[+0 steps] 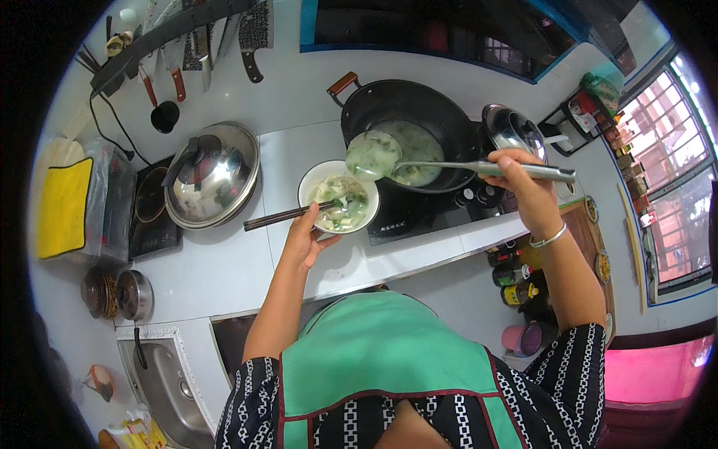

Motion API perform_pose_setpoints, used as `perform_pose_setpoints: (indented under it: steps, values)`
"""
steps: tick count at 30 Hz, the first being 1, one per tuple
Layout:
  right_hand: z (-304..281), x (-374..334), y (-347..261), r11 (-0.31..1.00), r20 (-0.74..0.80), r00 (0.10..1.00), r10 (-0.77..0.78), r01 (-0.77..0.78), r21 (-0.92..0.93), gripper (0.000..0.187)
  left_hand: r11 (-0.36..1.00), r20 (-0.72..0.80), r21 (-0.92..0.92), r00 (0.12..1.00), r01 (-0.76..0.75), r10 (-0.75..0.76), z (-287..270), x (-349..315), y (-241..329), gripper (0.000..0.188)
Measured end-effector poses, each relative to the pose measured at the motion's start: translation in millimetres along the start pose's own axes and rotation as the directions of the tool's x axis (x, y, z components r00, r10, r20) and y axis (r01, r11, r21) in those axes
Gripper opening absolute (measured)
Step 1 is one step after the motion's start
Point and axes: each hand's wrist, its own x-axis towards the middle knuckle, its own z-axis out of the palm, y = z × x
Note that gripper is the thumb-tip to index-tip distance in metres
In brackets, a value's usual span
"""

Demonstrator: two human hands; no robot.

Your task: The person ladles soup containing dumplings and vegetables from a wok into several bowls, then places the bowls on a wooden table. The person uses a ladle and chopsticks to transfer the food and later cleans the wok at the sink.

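My left hand [304, 241] is closed around the lower left side of a white bowl [305, 215] and also keeps a pair of dark chopsticks [271, 218] against its rim. Pale chunks and green leaves in broth fill much of the bowl. In my right hand [517, 179] is the long handle of a metal ladle [449, 165], gripped from above. The ladle's round head, full of cloudy soup with green bits, tilts at the bowl's right rim. Behind it, a black wok [441, 105] with a wooden side handle holds more of the same soup on the black stove [396, 229].
A large lidded metal pan [224, 168] stands left of the bowl on the white counter [299, 269]. Right of the wok is a shiny pot lid [516, 129]. A sink [168, 382] lies at the lower left, and a knife rack [164, 37] hangs on the wall.
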Motion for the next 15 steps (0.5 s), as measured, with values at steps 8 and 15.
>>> perform_pose_setpoints:
  steps: [8, 15]
  values:
    - [27, -30, -6, 0.391, 0.618, 0.570, -0.542, 0.821, -0.415, 0.022, 1.000, 0.003, 0.015, 1.000, -0.009, 0.009, -1, -3, 7, 0.052]
    - [-18, -4, 30, 0.986, 0.028, 0.986, -0.166, 0.165, 0.033, 0.017, 1.000, 0.006, -0.002, 1.000, -0.027, 0.027, 1, 1, 4, 0.053]
